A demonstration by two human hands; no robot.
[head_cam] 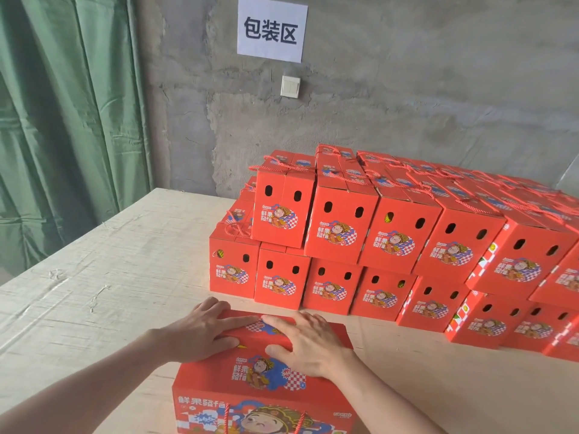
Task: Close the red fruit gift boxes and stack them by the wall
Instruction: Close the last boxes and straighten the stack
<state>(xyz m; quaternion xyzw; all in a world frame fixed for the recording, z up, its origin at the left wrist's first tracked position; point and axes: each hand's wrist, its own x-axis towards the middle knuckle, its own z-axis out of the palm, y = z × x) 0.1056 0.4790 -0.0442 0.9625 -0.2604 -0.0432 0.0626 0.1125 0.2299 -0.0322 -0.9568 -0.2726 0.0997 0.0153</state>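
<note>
A red fruit gift box (250,380) with a cartoon figure and rope handles stands on the pale wooden table (103,270) right in front of me. My left hand (200,333) lies flat on the left half of its top flap, fingers straight. My right hand (307,339) presses flat on the right half of the top, thumb down over the near edge. Behind it, two layers of closed red boxes (388,245) are stacked against the grey wall (407,89), running off to the right.
A white paper sign (272,28) and a light switch (290,86) hang on the concrete wall. A green curtain (62,104) covers the left side. The bare wooden table top stretches out to the left of the stack.
</note>
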